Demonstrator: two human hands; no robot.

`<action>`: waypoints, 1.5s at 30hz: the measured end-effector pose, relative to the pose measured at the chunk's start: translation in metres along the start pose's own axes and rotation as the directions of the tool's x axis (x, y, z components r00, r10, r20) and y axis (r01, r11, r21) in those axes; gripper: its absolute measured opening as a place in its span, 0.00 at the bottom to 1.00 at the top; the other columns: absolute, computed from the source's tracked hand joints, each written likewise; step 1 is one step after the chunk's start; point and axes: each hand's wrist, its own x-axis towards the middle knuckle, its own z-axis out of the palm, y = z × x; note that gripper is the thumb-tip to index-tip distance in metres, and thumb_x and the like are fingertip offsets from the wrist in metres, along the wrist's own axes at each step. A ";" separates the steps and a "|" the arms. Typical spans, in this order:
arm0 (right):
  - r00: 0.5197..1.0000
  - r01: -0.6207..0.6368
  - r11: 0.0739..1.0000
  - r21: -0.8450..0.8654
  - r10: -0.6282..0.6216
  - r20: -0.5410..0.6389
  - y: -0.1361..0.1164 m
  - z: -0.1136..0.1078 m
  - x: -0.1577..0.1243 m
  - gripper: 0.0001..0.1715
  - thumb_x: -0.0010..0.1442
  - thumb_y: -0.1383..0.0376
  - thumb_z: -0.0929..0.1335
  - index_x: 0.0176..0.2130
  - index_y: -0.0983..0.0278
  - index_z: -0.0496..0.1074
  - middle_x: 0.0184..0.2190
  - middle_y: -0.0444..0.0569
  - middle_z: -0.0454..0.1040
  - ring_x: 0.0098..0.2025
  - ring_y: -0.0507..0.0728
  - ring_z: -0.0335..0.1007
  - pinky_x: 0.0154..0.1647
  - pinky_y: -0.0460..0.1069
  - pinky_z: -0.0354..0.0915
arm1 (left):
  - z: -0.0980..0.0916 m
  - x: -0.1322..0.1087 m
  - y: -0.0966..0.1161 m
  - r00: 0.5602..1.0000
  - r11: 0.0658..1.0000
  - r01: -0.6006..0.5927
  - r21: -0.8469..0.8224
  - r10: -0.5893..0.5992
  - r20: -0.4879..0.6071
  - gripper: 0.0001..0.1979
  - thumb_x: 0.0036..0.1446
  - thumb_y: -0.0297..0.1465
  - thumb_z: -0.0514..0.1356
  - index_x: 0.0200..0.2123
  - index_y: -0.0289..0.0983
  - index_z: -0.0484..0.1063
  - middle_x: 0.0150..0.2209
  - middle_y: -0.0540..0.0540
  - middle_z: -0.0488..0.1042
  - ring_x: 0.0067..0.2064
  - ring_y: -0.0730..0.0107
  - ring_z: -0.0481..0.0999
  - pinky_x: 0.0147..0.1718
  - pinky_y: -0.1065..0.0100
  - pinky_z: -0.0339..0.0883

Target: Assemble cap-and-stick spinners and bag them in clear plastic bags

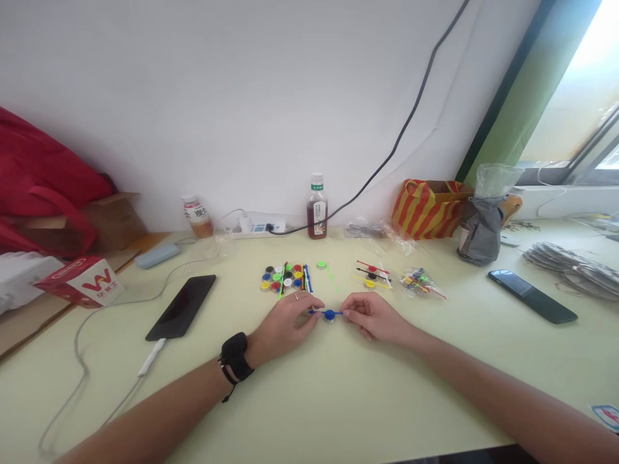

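A blue arrow spinner [329, 315] with a round hub lies level between my two hands, close to the table surface. My left hand [285, 322] closes thumb and fingers at its arrowhead end. The other end of the arrow sits in the pinch of my right hand [374, 317]. Just beyond my left hand are several coloured round discs [280, 277] and a few loose arrows [306, 278] laid side by side. A green arrow with a disc [322, 265] lies behind the blue one. Red, black and yellow arrow spinners [371, 276] rest beyond my right hand.
Clear plastic with coloured arrow pieces [422, 281] lies to the right. Phones lie at the left [181, 308] and right [532, 296], the left one on a cable. At the back stand a drink bottle [317, 209], a power strip [258, 229] and a striped bag [428, 209].
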 end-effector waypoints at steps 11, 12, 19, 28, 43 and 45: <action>0.993 0.079 0.996 -0.032 -0.082 -0.086 0.004 0.000 0.007 0.14 0.64 0.53 0.69 0.36 0.62 0.71 0.24 0.38 0.66 0.17 0.48 0.62 0.17 0.45 0.61 | -0.004 0.002 0.011 0.983 0.984 -0.113 0.139 0.089 0.163 0.15 0.67 0.26 0.57 0.55 0.42 0.73 0.49 0.42 0.79 0.53 0.56 0.77 0.53 0.55 0.73; 0.992 0.080 0.995 -0.054 -0.084 -0.091 0.004 0.000 0.007 0.13 0.64 0.54 0.69 0.36 0.62 0.71 0.24 0.39 0.65 0.17 0.48 0.61 0.16 0.44 0.60 | -0.004 0.003 0.012 0.981 0.982 -0.117 0.150 0.091 0.172 0.15 0.67 0.26 0.57 0.55 0.42 0.72 0.50 0.42 0.78 0.54 0.55 0.76 0.54 0.54 0.72; 0.989 0.089 0.984 -0.153 -0.106 -0.104 0.004 0.001 0.003 0.11 0.66 0.57 0.67 0.36 0.61 0.72 0.27 0.41 0.67 0.18 0.48 0.61 0.16 0.45 0.59 | -0.004 0.007 0.013 0.967 0.951 -0.191 0.243 0.140 0.211 0.14 0.66 0.27 0.58 0.54 0.42 0.72 0.50 0.42 0.79 0.56 0.52 0.75 0.55 0.51 0.69; 0.975 0.074 0.986 -0.148 -0.103 -0.198 0.005 0.004 -0.003 0.25 0.65 0.52 0.68 0.57 0.59 0.67 0.43 0.48 0.69 0.24 0.50 0.67 0.20 0.47 0.67 | -0.002 0.001 0.008 0.998 0.981 -0.068 0.183 0.070 -0.007 0.21 0.65 0.30 0.61 0.61 0.44 0.68 0.55 0.43 0.76 0.57 0.56 0.72 0.57 0.53 0.68; 0.917 0.293 0.837 -0.462 -0.383 -0.112 -0.001 0.006 -0.008 0.06 0.64 0.61 0.71 0.37 0.61 0.74 0.34 0.46 0.72 0.32 0.53 0.63 0.32 0.48 0.60 | -0.003 0.002 0.009 0.995 0.987 -0.096 0.131 0.090 0.051 0.10 0.65 0.31 0.63 0.49 0.42 0.77 0.46 0.44 0.80 0.51 0.55 0.74 0.53 0.54 0.67; 0.943 0.279 0.841 -0.463 -0.332 -0.036 0.001 0.007 -0.008 0.04 0.64 0.62 0.70 0.38 0.61 0.75 0.35 0.46 0.74 0.32 0.53 0.65 0.33 0.48 0.61 | -0.002 0.002 0.008 0.990 0.987 -0.106 0.120 0.093 0.107 0.09 0.66 0.31 0.61 0.48 0.43 0.78 0.45 0.45 0.81 0.51 0.55 0.75 0.53 0.54 0.67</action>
